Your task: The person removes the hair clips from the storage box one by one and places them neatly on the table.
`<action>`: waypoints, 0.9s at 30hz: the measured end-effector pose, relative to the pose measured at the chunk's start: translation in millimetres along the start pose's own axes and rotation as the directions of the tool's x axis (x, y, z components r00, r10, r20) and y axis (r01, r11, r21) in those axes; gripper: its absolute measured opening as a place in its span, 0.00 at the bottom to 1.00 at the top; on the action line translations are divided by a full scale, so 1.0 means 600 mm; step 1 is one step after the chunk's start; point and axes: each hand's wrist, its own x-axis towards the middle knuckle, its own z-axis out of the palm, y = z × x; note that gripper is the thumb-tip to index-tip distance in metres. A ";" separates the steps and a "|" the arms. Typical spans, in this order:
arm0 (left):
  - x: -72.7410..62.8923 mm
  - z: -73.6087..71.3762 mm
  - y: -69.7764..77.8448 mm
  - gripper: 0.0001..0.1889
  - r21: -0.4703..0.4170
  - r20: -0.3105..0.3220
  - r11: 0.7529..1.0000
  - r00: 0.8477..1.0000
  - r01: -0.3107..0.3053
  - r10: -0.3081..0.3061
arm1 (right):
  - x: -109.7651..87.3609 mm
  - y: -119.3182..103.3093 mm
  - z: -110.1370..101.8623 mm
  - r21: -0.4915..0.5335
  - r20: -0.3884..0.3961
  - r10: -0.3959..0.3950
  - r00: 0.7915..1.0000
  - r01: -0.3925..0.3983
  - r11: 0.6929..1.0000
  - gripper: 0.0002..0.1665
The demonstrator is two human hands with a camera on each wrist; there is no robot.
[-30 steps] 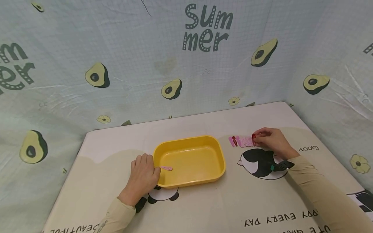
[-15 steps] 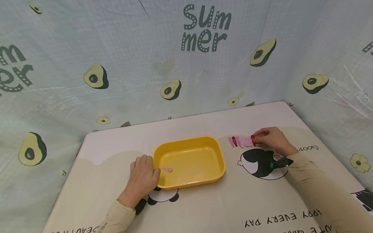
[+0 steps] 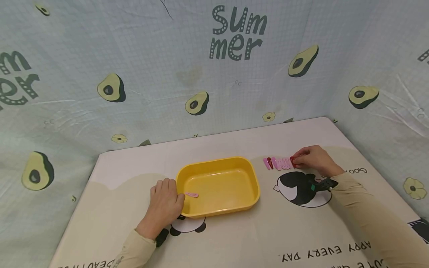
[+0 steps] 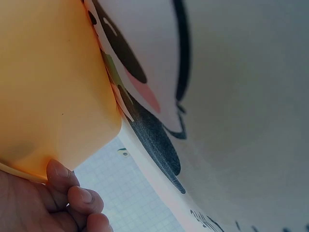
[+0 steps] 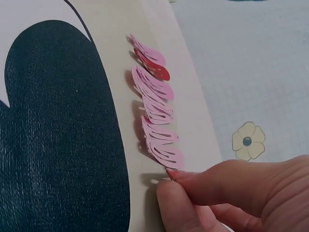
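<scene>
My left hand [image 3: 164, 204] grips the left rim of a yellow plastic tray [image 3: 228, 190], thumb over the edge. In the left wrist view its fingers are curled at the outside of the tray [image 4: 58, 87]. A single pink hair clip [image 3: 192, 194] lies inside, near the thumb. To the right of the tray, my right hand [image 3: 315, 162] pinches a red hair clip [image 3: 292, 160] at the right end of a row of clips. The right wrist view shows several pink hair clips [image 5: 157, 111] side by side, with another red hair clip [image 5: 153, 67] among them; fingers mostly hide the pinched one.
The table [image 3: 234, 242] has a printed cover with animals and lettering. Behind it and at the sides hangs a cloth [image 3: 151, 74] with avocado prints. A black object [image 3: 162, 237] sits by my left wrist.
My right hand shifts slightly at the end of the row, and the red hair clip it pinches now leans more. The left hand and the tray stay in place.
</scene>
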 end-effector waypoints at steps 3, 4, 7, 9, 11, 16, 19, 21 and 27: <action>0.000 0.000 0.001 0.08 0.000 -0.008 1.000 1.000 -0.004 0.004 | 0.001 0.000 -0.001 -0.002 0.011 -0.005 1.000 0.005 1.000 0.22; -0.001 0.000 0.001 0.08 0.001 -0.011 1.000 1.000 -0.007 0.007 | 0.002 -0.001 -0.001 -0.002 0.015 -0.002 1.000 0.002 1.000 0.23; -0.001 0.000 0.001 0.08 0.001 -0.020 1.000 1.000 -0.013 0.013 | 0.003 -0.002 -0.002 0.001 0.027 0.021 0.999 -0.021 1.000 0.25; -0.001 0.000 0.001 0.08 0.001 -0.022 1.000 1.000 -0.015 0.015 | 0.005 -0.004 -0.003 0.001 0.032 0.043 0.999 -0.043 0.999 0.27; -0.001 0.000 0.000 0.08 0.001 -0.019 1.000 1.000 -0.015 0.015 | 0.007 -0.004 -0.004 0.003 0.035 0.062 0.997 -0.062 0.998 0.29; -0.002 0.001 -0.003 0.08 -0.006 -0.021 1.000 1.000 -0.015 0.015 | 0.010 -0.006 -0.007 0.001 0.038 0.086 0.996 -0.086 0.996 0.31; -0.002 0.002 -0.003 0.07 -0.011 -0.028 1.000 0.999 -0.023 0.022 | 0.007 -0.007 -0.011 0.005 0.033 0.088 0.996 -0.088 0.996 0.31; -0.003 0.001 -0.003 0.07 -0.013 -0.030 1.000 0.999 -0.026 0.025 | 0.004 -0.009 -0.014 0.013 0.029 0.084 0.996 -0.084 0.996 0.31; -0.003 0.000 -0.002 0.07 -0.014 -0.040 0.999 0.999 -0.028 0.028 | -0.008 -0.019 -0.018 0.018 0.000 0.034 0.999 -0.034 0.999 0.31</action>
